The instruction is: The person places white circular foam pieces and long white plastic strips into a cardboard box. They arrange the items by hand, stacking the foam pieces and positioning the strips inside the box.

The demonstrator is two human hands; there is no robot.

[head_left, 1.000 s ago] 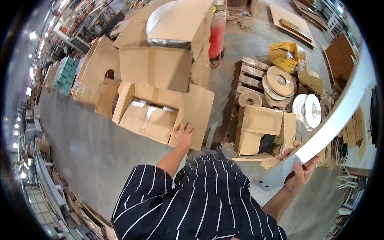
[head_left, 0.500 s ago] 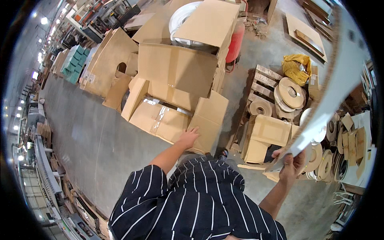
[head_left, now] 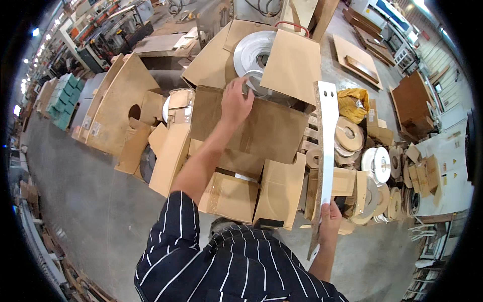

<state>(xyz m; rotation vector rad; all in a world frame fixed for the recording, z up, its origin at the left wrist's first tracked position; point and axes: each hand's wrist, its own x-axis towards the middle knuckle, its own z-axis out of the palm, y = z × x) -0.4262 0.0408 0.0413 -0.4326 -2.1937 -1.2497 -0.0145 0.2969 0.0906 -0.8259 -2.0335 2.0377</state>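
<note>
A large opened cardboard box (head_left: 241,121) stands in front of me with its flaps spread. In its far part lies a wide white coiled roll (head_left: 246,50), seemingly edge banding. My left hand (head_left: 236,100) reaches over a flap to the roll's near side, its fingers curled at a looped white strip (head_left: 256,78). How firmly they pinch it is hard to see. My right hand (head_left: 329,216) grips the lower part of a long, narrow white board (head_left: 328,136), held upright on the right. Two dark holes show near the board's top, and its side edge is rough and brown.
Right of the box are a yellow sack (head_left: 353,104), several banding rolls (head_left: 348,133) and a white cabinet (head_left: 437,171). Wooden panels (head_left: 118,108) lean at the left, near green stacked blocks (head_left: 64,98). Another open carton (head_left: 171,156) adjoins the box. Machines stand farther back.
My left hand has gone from the near flap up to the white roll. The board in my right hand has swung left and now stands more upright. My view has shifted.
</note>
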